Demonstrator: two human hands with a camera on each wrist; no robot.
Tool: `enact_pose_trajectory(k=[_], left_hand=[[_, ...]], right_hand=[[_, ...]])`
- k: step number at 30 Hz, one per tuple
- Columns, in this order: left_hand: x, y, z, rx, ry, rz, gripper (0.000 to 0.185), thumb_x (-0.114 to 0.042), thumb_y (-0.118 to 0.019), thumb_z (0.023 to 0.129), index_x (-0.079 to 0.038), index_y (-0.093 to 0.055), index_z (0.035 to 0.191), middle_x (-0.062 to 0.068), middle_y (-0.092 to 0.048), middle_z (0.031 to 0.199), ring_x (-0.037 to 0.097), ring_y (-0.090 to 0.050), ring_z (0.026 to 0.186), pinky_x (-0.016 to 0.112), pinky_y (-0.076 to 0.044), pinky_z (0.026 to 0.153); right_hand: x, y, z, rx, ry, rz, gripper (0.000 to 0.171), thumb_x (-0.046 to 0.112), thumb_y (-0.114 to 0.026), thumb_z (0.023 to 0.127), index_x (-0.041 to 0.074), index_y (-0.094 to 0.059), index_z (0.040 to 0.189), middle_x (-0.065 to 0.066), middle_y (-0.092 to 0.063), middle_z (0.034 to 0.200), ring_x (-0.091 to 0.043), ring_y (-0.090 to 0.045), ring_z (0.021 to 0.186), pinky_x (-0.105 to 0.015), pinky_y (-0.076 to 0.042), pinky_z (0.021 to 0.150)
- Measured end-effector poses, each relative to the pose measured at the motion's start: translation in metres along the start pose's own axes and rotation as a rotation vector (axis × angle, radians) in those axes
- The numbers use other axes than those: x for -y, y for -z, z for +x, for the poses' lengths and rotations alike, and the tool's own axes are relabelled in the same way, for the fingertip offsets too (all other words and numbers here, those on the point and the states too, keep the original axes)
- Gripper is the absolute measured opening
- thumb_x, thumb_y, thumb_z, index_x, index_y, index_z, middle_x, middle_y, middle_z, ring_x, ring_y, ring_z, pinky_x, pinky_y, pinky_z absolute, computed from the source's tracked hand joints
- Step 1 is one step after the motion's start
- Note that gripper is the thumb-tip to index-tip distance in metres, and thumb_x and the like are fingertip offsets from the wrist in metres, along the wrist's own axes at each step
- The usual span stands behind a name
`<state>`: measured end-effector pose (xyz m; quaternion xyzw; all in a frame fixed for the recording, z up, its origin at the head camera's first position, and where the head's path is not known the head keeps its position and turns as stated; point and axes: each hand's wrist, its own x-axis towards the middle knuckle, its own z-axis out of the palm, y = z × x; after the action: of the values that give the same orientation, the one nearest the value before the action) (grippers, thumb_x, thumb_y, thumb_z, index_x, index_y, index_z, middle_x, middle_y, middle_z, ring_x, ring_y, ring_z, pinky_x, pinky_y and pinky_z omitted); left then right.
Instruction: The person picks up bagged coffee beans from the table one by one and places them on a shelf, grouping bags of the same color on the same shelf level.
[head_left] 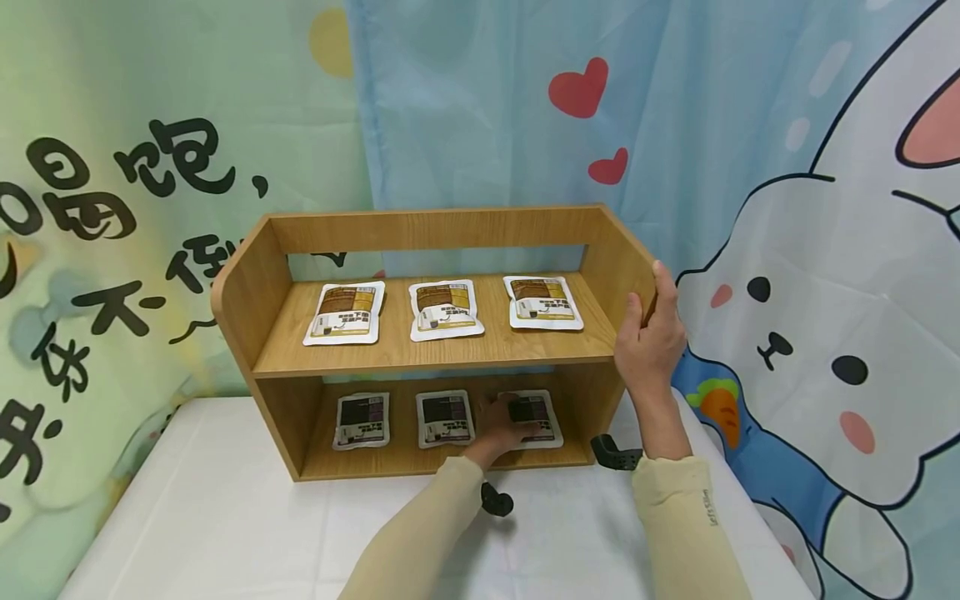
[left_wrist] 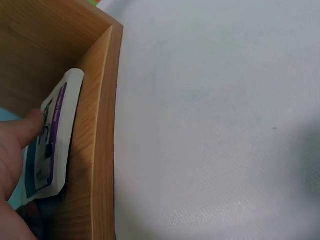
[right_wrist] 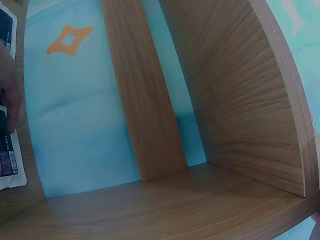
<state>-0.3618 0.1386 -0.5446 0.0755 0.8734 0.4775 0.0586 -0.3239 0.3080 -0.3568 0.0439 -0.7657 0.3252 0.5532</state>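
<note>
A two-tier wooden shelf (head_left: 258, 287) stands on the white-covered table. My right hand (head_left: 651, 337) grips the front edge of its right side panel, thumb and fingers on either side. My left hand (head_left: 497, 423) reaches into the lower tier and holds the rightmost dark-labelled packet (head_left: 543, 421) by its left part. In the left wrist view, the thumb (left_wrist: 30, 127) lies on the face of that white-edged packet (left_wrist: 59, 140); the other fingers are mostly hidden. The right wrist view catches part of my left hand (right_wrist: 9, 90) beside a packet (right_wrist: 12, 160).
Two more dark-labelled packets (head_left: 362, 421) lie on the lower tier, to the left. Three brown-and-white packets (head_left: 345, 315) sit spaced across the upper tier. Printed cloth (head_left: 480, 108) hangs behind the shelf. Tabletop (head_left: 225, 533) extends in front of it.
</note>
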Motion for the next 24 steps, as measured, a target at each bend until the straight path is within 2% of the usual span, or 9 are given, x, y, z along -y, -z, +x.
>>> enact_pose_trajectory(k=[3, 6, 9, 12, 15, 19, 21, 24], left_hand=[[0.001, -0.001, 0.001, -0.009, 0.017, -0.015, 0.064, -0.031, -0.08, 0.08, -0.009, -0.054, 0.134, 0.023, -0.03, 0.144, 0.035, -0.037, 0.128, 0.046, -0.037, 0.102], [-0.006, 0.003, -0.001, -0.007, 0.008, -0.014, 0.062, -0.026, -0.081, 0.079, -0.008, -0.055, 0.132, 0.023, -0.031, 0.146, 0.036, -0.031, 0.132, 0.047, -0.033, 0.104], [-0.016, 0.015, -0.008, 0.011, -0.027, -0.027, 0.057, -0.021, -0.08, 0.079, -0.006, -0.058, 0.13, 0.023, -0.031, 0.148, 0.038, -0.025, 0.136, 0.049, -0.03, 0.106], [-0.02, 0.026, -0.012, 0.028, -0.074, -0.015, 0.05, -0.02, -0.079, 0.08, -0.007, -0.061, 0.125, 0.021, -0.035, 0.146, 0.037, -0.027, 0.136, 0.048, -0.031, 0.106], [-0.017, 0.034, -0.016, 0.081, -0.135, 0.008, 0.043, -0.021, -0.076, 0.083, -0.007, -0.062, 0.122, 0.019, -0.041, 0.143, 0.036, -0.035, 0.133, 0.046, -0.035, 0.104], [-0.008, 0.048, -0.029, 0.16, -0.225, -0.006, 0.037, -0.02, -0.07, 0.089, -0.005, -0.062, 0.122, 0.02, -0.042, 0.143, 0.036, -0.038, 0.133, 0.047, -0.035, 0.103], [-0.005, 0.056, -0.037, 0.174, -0.267, -0.019, 0.035, -0.018, -0.069, 0.09, -0.002, -0.063, 0.12, 0.021, -0.043, 0.141, 0.037, -0.037, 0.133, 0.048, -0.034, 0.104], [0.001, 0.074, -0.05, 0.179, -0.298, -0.056, 0.033, -0.015, -0.066, 0.092, -0.001, -0.062, 0.121, 0.017, -0.05, 0.135, 0.035, -0.044, 0.128, 0.048, -0.038, 0.101]], right_hand=[[-0.001, -0.001, -0.001, 0.008, 0.002, 0.0, 0.04, 0.015, -0.051, 0.101, 0.018, -0.041, 0.14, -0.014, -0.058, 0.132, -0.042, -0.064, 0.096, -0.056, -0.051, 0.075], [-0.002, -0.001, -0.001, 0.004, 0.008, -0.003, 0.04, 0.016, -0.05, 0.102, 0.018, -0.041, 0.141, -0.013, -0.057, 0.133, -0.042, -0.064, 0.095, -0.057, -0.051, 0.075], [-0.004, -0.002, 0.0, 0.0, 0.011, -0.006, 0.04, 0.017, -0.05, 0.102, 0.018, -0.041, 0.141, -0.012, -0.057, 0.134, -0.043, -0.064, 0.095, -0.057, -0.051, 0.075], [-0.003, -0.003, 0.002, 0.003, 0.012, -0.005, 0.04, 0.017, -0.05, 0.102, 0.018, -0.041, 0.141, -0.012, -0.056, 0.134, -0.043, -0.063, 0.095, -0.057, -0.05, 0.075], [-0.002, -0.003, 0.003, 0.003, 0.01, -0.002, 0.04, 0.017, -0.05, 0.102, 0.018, -0.041, 0.141, -0.011, -0.056, 0.134, -0.043, -0.063, 0.093, -0.057, -0.05, 0.075], [-0.003, -0.002, 0.002, 0.002, -0.002, -0.003, 0.04, 0.017, -0.05, 0.102, 0.018, -0.041, 0.141, -0.013, -0.057, 0.133, -0.043, -0.063, 0.094, -0.057, -0.05, 0.076], [-0.003, -0.001, 0.002, 0.003, -0.013, -0.008, 0.04, 0.018, -0.05, 0.102, 0.019, -0.041, 0.141, -0.015, -0.058, 0.131, -0.043, -0.063, 0.095, -0.057, -0.05, 0.077], [-0.001, -0.002, -0.001, 0.0, -0.03, -0.008, 0.04, 0.018, -0.05, 0.102, 0.019, -0.041, 0.141, -0.017, -0.06, 0.127, -0.043, -0.063, 0.093, -0.057, -0.05, 0.075]])
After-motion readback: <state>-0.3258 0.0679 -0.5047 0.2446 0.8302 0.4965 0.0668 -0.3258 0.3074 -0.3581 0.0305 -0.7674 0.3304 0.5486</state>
